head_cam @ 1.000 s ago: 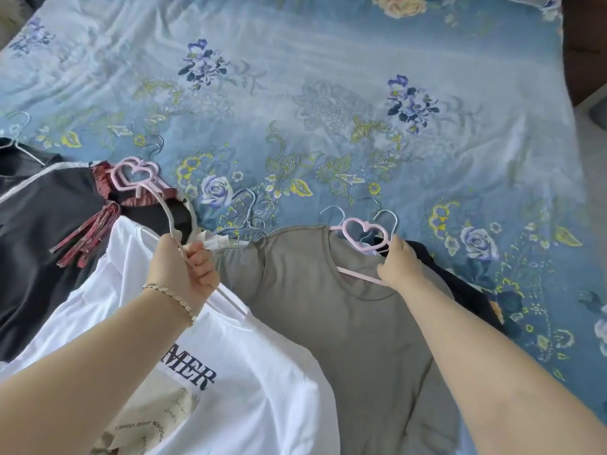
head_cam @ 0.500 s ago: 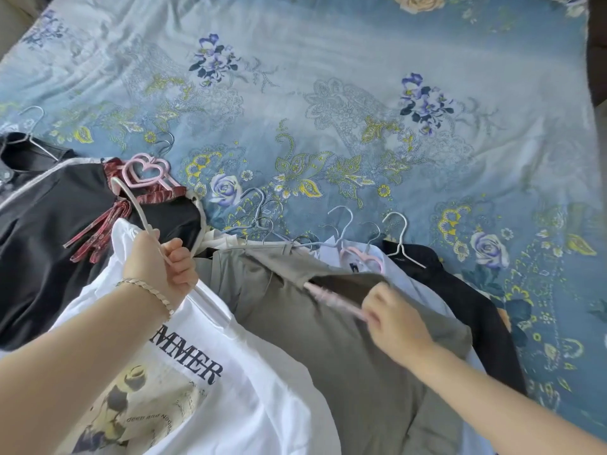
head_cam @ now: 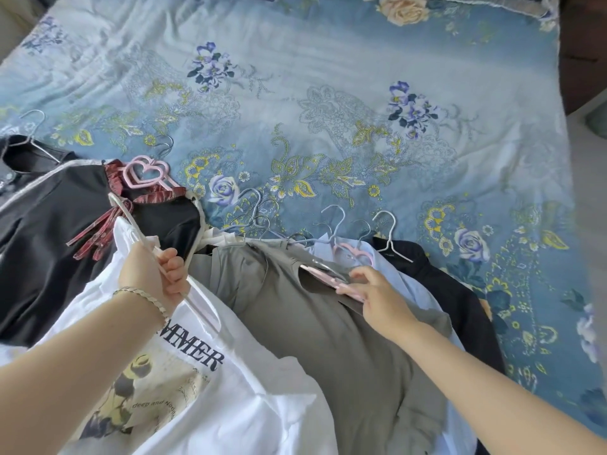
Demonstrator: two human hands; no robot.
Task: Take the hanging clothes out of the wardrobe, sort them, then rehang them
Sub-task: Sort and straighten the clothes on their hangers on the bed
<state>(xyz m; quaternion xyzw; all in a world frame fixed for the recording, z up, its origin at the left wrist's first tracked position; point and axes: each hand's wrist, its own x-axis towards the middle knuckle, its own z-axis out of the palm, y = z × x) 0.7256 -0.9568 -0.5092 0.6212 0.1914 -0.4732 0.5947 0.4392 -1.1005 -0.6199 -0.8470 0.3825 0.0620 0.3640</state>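
Observation:
A white printed T-shirt [head_cam: 230,405] lies at the front left on its pale pink hanger [head_cam: 131,221]. My left hand [head_cam: 151,277] grips that hanger's arm. Beside it lies a grey T-shirt [head_cam: 328,339], its collar folded back. My right hand [head_cam: 377,297] pinches the arm of a pink heart hanger [head_cam: 353,254] at the grey shirt's neck. A light blue shirt [head_cam: 387,267] and a black garment [head_cam: 460,300] lie underneath to the right.
A black top with a red plaid collar [head_cam: 65,241] and a pink heart hanger [head_cam: 144,172] lies at the left. Several wire hangers [head_cam: 262,221] stick out above the pile. The blue floral bedspread [head_cam: 328,110] stretches beyond; the bed's edge runs down the right.
My right hand pulled the pink heart hanger down and toward me, folding the grey shirt's collar back and baring the blue shirt beneath. My left hand kept its grip on the white shirt's hanger.

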